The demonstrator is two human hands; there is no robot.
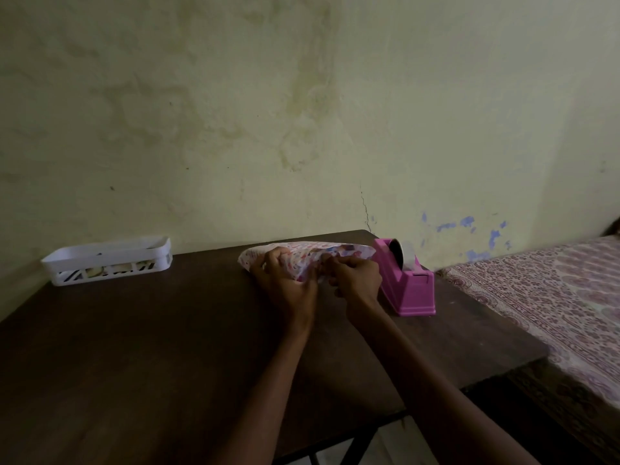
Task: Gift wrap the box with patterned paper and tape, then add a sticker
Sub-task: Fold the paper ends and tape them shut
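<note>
Patterned wrapping paper (303, 252), white with small pink, red and blue prints, lies loosely bunched over the hidden box at the far side of the dark brown wooden table (134, 347), just beside a pink plastic tape dispenser (411, 288). The left hand (285, 281) grips its near side with curled fingers; the right hand (357, 280) pinches its near edge.

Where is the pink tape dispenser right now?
In the head view, the pink tape dispenser stands on the table near its right edge, beside the right hand and wrapped box.
</note>
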